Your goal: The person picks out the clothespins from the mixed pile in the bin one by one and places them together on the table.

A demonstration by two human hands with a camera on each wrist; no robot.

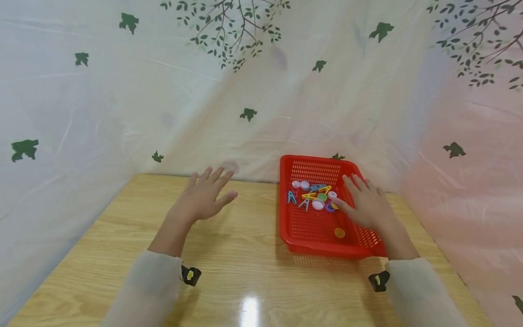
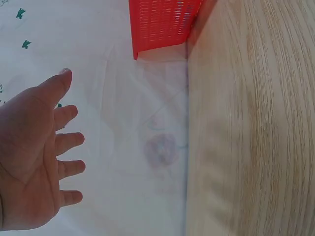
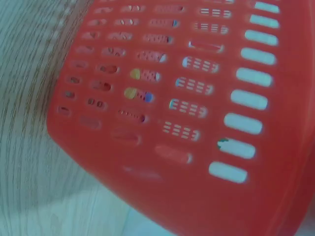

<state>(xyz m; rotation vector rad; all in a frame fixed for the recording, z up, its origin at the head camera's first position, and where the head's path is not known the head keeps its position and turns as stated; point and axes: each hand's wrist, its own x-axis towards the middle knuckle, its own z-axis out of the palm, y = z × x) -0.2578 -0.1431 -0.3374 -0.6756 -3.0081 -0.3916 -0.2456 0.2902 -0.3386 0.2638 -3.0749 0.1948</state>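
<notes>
A red plastic basket (image 1: 310,247) with slotted walls stands on the right half of the table. Inside lie small clothespins in blue, yellow, grey and pink, such as a yellow clothespin (image 1: 309,196), along with several round caps, among them a green cap (image 1: 322,197) and an orange cap (image 1: 339,233). My right hand (image 1: 367,206) hovers with spread fingers over the basket's right side, holding nothing. To the basket's left, my left hand (image 1: 202,195) is held above the table, fingers spread, with nothing in it. The right wrist view shows the basket's side wall (image 3: 162,118) up close, without the hand.
The wooden table (image 1: 241,268) meets a pale hanging sheet (image 1: 196,104) printed with leaves and branches at the back and both sides. Each wrist wears a dark band; the left band (image 1: 190,275) sits at the sleeve's cuff.
</notes>
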